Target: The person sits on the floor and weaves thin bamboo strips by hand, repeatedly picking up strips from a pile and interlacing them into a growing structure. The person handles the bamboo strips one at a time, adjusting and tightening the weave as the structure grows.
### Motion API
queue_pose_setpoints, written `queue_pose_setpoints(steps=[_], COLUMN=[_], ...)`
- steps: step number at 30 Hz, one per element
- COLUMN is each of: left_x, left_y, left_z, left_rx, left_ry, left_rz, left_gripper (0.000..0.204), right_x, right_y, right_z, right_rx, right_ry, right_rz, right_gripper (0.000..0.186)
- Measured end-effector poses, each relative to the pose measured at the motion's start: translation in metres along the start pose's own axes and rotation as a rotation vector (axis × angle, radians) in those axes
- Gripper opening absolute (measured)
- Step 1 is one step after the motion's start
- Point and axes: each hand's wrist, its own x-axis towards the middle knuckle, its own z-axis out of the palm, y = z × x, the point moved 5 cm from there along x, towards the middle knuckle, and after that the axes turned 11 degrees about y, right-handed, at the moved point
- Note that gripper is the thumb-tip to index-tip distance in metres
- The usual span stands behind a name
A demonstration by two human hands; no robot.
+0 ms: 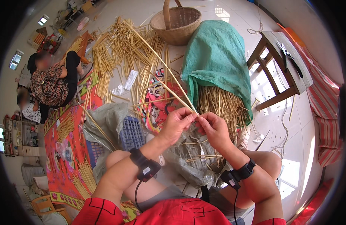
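My left hand [175,126] and my right hand [215,130] meet in front of me, thumbs and fingers pinched on the ends of long pale straw stalks [164,67]. The stalks slope away up and to the left, over a colourful patterned cloth [154,93] and loose straw. Just beyond my right hand, a bundle of straw [221,103] pokes out of a green woven sack [216,52]. A blue plastic crate [131,133], partly under grey plastic sheeting [103,114], stands left of my left hand. Crumpled clear plastic [188,170] lies below my hands.
A wicker basket [175,35] and scattered straw [120,48] lie beyond. At right, a wooden stool [273,41] holds pliers [287,56]. Two people [49,88] [28,110] sit at left by a red floral mat [58,153]. Striped fabric [327,127] edges the right side.
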Motion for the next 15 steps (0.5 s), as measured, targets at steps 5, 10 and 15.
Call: queue_pose_setpoints(steps=[5, 10, 15], left_x=[0.002, 0.007, -0.011], left_y=[-0.003, -0.025, -0.035], left_z=[0.001, -0.013, -0.011], left_rx=[-0.138, 0.12, 1.423], left_ry=[-0.019, -0.027, -0.287], left_rz=[-0.121, -0.232, -0.008], left_gripper=[0.008, 0.014, 0.026], right_x=[0.001, -0.004, 0.003], right_y=[0.0, -0.01, -0.007], right_z=[0.0, 0.004, -0.005], right_rx=[0.123, 0.221, 0.171], right_ry=[-0.172, -0.254, -0.15], right_rz=[0.117, 0.169, 0.074], right_gripper=[0.02, 0.021, 0.02])
